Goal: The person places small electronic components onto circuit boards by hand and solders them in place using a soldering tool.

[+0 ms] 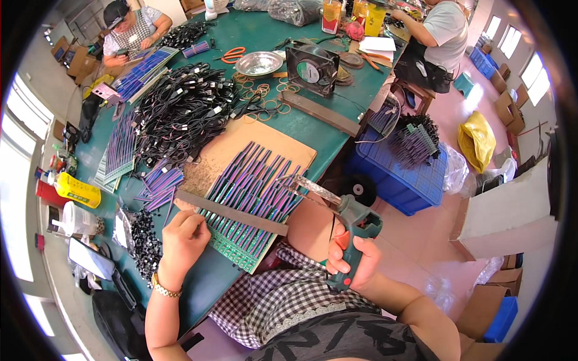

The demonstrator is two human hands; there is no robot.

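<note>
Head view: the right hand (354, 260) grips a soldering gun (352, 225), fingers wrapped round its handle. Left hand (183, 240) fingers pinch closed beside circuit strips (256, 189) at the desk (313, 120) edge.

Bare forearms, gold-coloured bracelet (164, 288) on left wrist, dark grey printed top, black-and-white checked cloth over lap.

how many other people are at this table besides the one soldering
2. One person in a dark cap sits at the far left end of the green table; another in a grey shirt sits at the far right end. Others may be out of view.
</note>
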